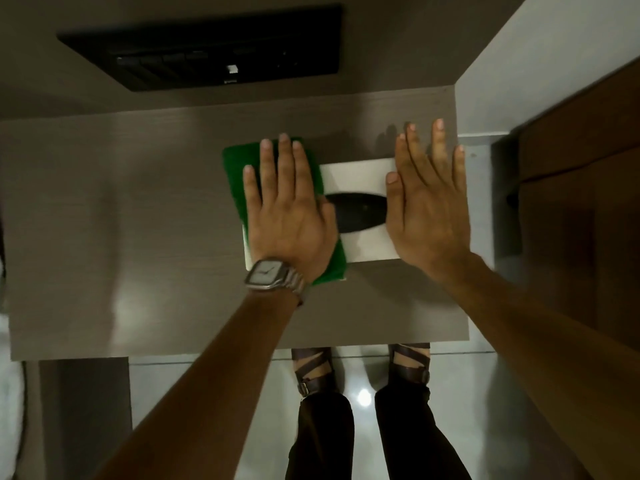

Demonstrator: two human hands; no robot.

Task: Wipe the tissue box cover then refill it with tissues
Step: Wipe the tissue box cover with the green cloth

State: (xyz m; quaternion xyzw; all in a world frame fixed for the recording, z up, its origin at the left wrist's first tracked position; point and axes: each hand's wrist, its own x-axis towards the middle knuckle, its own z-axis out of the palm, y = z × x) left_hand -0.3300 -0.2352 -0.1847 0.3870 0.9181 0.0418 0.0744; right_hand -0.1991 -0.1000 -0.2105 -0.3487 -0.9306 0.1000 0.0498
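Note:
A white tissue box cover (360, 174) with a dark oval slot (360, 213) lies flat on the brown table (138, 220), near its right edge. A green cloth (235, 161) covers the cover's left part. My left hand (287, 209), with a watch on the wrist, presses flat on the cloth with fingers spread. My right hand (427, 199) lies flat with fingers extended on the cover's right end, holding it down. No tissues are visible in the slot.
A black panel (214, 46) with buttons sits on the wall behind the table. A white wall (540, 57) and a brown wooden door (585, 209) stand to the right. Below the table's front edge are my legs and sandalled feet (360, 375) on a glossy floor.

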